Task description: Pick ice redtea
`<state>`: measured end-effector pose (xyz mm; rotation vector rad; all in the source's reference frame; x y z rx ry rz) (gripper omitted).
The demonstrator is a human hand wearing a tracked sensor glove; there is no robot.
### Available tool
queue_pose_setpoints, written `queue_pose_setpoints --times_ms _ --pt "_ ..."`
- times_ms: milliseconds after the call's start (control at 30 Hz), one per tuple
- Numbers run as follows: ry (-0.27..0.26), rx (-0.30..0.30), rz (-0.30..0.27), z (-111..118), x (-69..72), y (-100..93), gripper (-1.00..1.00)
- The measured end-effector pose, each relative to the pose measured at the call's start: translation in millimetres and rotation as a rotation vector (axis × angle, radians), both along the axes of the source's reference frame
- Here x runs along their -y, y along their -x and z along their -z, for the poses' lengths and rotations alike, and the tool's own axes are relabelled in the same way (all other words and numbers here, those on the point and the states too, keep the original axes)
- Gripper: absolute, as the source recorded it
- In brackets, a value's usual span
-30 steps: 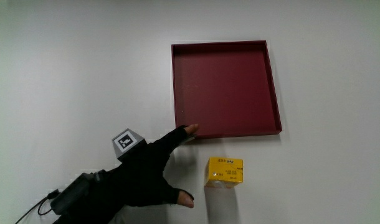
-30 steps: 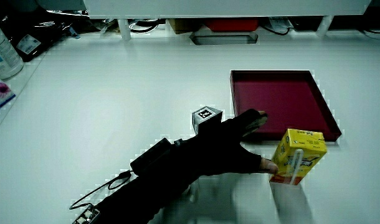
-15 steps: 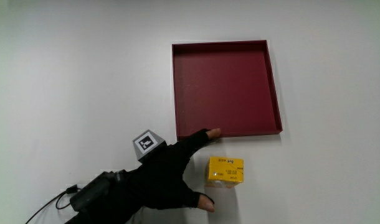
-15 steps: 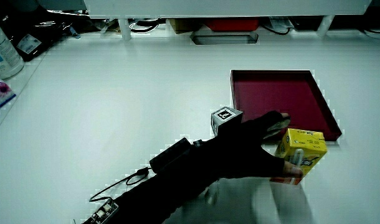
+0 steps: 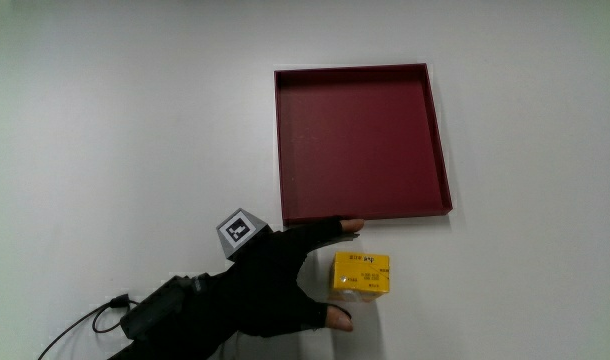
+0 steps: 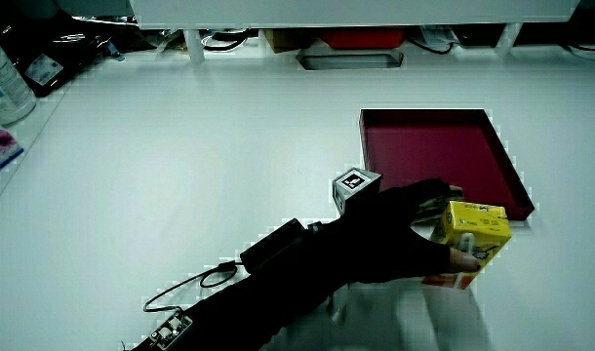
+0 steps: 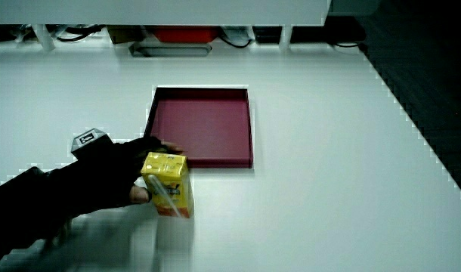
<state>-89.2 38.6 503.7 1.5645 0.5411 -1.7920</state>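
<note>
Main view shows you the hand (image 5: pixel 270 285) low over the table, forearm angled toward the red tray (image 5: pixel 440 140), fingers spread wide around the yellow ice redtea carton (image 5: pixel 361 276) but not yet closed on it. The carton stands upright on the table, just nearer to you than the tray. In both side views the thumb touches its side (image 6: pixel 470 245) (image 7: pixel 167 185).

No writing can be read: the print on the yellow carton (image 5: pixel 361 274) is too small, and the cube (image 5: pixel 240 230) bears only a black-and-white pattern.
</note>
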Motion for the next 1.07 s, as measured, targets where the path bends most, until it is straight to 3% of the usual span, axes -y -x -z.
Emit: queue_pose_setpoints --times_ms 367,567,667,900,1000,1067 --pt "0.007 -0.008 0.016 -1.9 -0.4 1.3 1.00" --pt "0.033 -0.039 0.052 0.8 0.1 4.0 1.00" --pt "0.044 -0.071 0.072 11.2 6.2 5.9 1.00" --pt "0.007 -0.092 0.156 40.6 29.7 16.4 1.00" --pt "-0.064 -0.080 0.211 45.3 41.8 23.5 1.00" --pt "-0.073 -0.055 0.247 46.9 49.2 28.1 1.00"
